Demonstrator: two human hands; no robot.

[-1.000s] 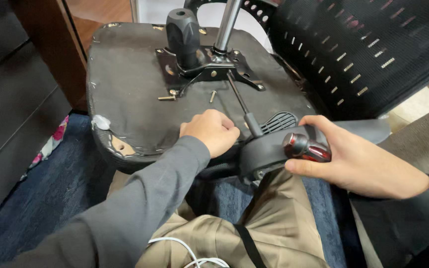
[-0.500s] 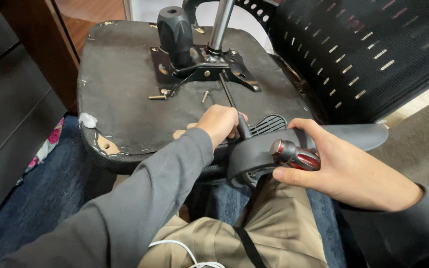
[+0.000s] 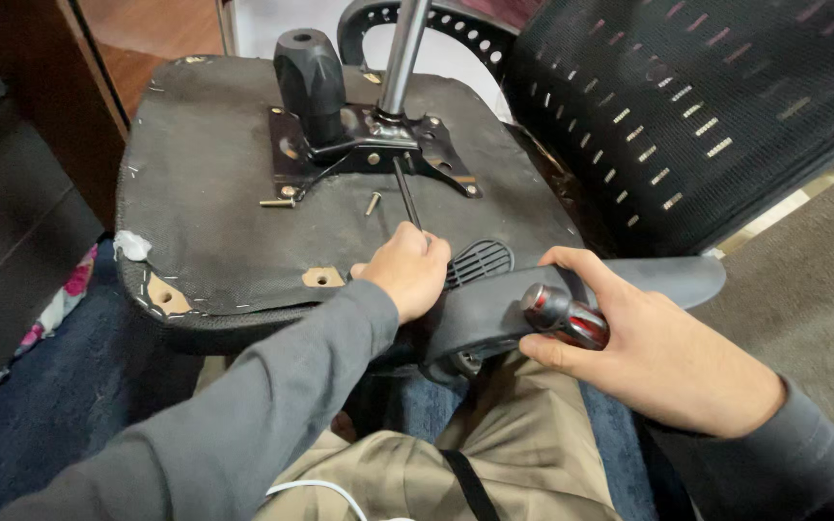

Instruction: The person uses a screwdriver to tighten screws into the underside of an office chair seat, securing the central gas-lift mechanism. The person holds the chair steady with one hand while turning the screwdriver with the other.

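An office chair seat (image 3: 214, 212) lies upside down across my lap, its black metal mechanism plate (image 3: 369, 145) facing up. A detached black armrest (image 3: 494, 309) rests against the seat's near edge. My left hand (image 3: 407, 272) is closed over the armrest's ribbed inner end, where a thin black rod (image 3: 405, 188) from the mechanism ends. My right hand (image 3: 649, 352) grips a red-and-black screwdriver handle (image 3: 564, 315) and presses it against the armrest's outer side. The screwdriver's tip is hidden.
Two loose bolts (image 3: 279, 203) (image 3: 372, 203) lie on the seat underside near the plate. The gas cylinder (image 3: 400, 53) and a black knob (image 3: 309, 72) stand up from the mechanism. The mesh chair back (image 3: 687, 106) is at the right, a dark cabinet (image 3: 12, 174) at the left.
My left hand has slid forward and right onto the armrest's inner end, covering the rod's near end. My right hand keeps the screwdriver on the armrest.
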